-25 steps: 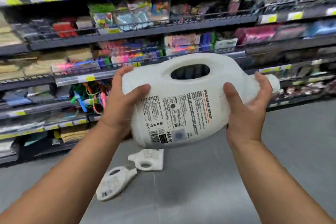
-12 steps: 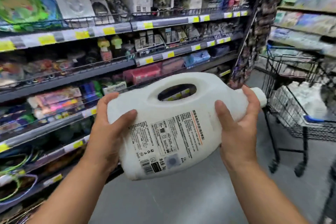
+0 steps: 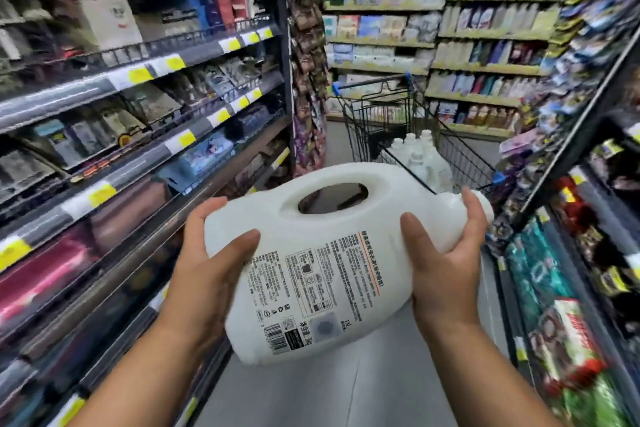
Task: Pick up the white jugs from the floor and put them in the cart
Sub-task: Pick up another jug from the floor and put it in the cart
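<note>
I hold a large white jug [image 3: 322, 253] sideways at chest height, its printed back label facing me and its cap pointing right. My left hand [image 3: 211, 260] grips the jug's base end. My right hand [image 3: 446, 253] wraps the neck end just below the cap. Straight ahead down the aisle stands a black wire cart [image 3: 398, 121] with blue corner guards. Several white jugs [image 3: 420, 159] stand upright inside it, caps up. The held jug is in front of and below the cart's near rim, apart from it.
Stocked shelves [image 3: 138, 87] with yellow price tags line the left of the aisle. More packed shelves [image 3: 588, 184] run close along the right. A hanging strip of packets [image 3: 308, 55] marks the left shelf's end. Grey floor [image 3: 346, 392] leads toward the cart.
The view has swung right from the floor jugs and left shelf to face down the aisle. The cart has come from the right edge to the centre. Both hands keep the same grip.
</note>
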`<act>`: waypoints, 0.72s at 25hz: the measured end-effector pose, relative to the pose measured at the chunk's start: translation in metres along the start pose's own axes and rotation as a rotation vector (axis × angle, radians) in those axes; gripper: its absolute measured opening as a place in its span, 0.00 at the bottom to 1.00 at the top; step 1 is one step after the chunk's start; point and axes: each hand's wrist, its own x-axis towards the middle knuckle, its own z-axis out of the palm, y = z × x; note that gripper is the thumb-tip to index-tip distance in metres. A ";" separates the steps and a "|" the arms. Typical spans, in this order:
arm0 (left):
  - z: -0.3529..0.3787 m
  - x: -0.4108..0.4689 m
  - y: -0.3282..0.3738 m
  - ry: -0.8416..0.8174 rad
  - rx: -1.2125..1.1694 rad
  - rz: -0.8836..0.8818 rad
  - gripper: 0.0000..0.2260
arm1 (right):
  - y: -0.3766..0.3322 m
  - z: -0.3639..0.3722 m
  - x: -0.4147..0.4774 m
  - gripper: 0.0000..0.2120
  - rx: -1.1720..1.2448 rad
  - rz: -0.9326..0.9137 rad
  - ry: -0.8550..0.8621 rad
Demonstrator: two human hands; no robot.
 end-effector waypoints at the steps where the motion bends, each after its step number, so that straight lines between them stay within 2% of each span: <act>1: 0.019 0.030 -0.008 -0.054 0.007 -0.016 0.27 | 0.005 -0.004 0.025 0.39 -0.013 -0.003 0.048; 6: 0.123 0.154 -0.064 -0.173 0.025 -0.094 0.29 | 0.043 -0.035 0.160 0.39 -0.080 -0.031 0.207; 12: 0.244 0.260 -0.134 -0.154 -0.002 -0.161 0.24 | 0.073 -0.079 0.327 0.33 -0.120 0.013 0.205; 18: 0.331 0.359 -0.177 -0.229 0.046 -0.214 0.26 | 0.105 -0.102 0.443 0.36 -0.127 0.026 0.283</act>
